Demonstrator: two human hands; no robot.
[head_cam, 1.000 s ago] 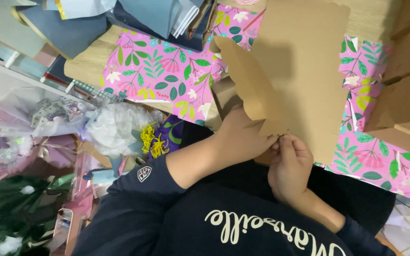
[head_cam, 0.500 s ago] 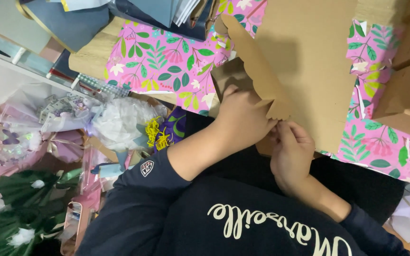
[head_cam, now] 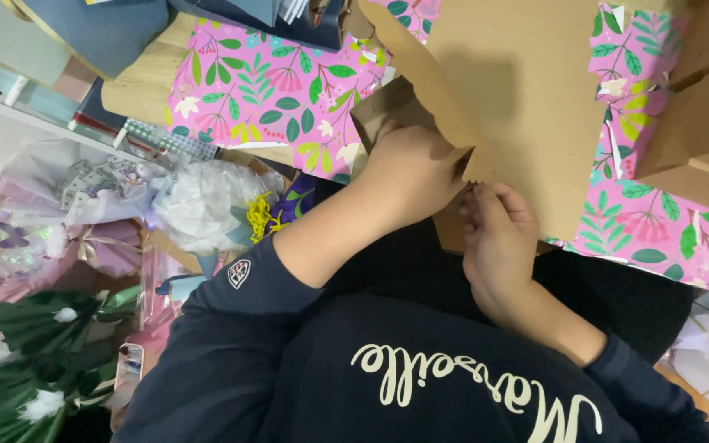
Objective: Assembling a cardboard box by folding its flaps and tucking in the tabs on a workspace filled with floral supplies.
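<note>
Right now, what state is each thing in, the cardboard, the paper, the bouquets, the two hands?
Brown cardboard piece: flat, partly folded, held at its scalloped edge.
Left hand: closed on the cardboard edge.
Right hand: fingertips pinching at the same edge.
Pink floral paper: spread flat under the cardboard.
White wrapped bouquet: lying on its side.
Green wrapped bouquet: lying on its side.

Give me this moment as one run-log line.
left hand: pressing brown cardboard sheet | right hand: pinching its lower edge | under: pink floral paper
</note>
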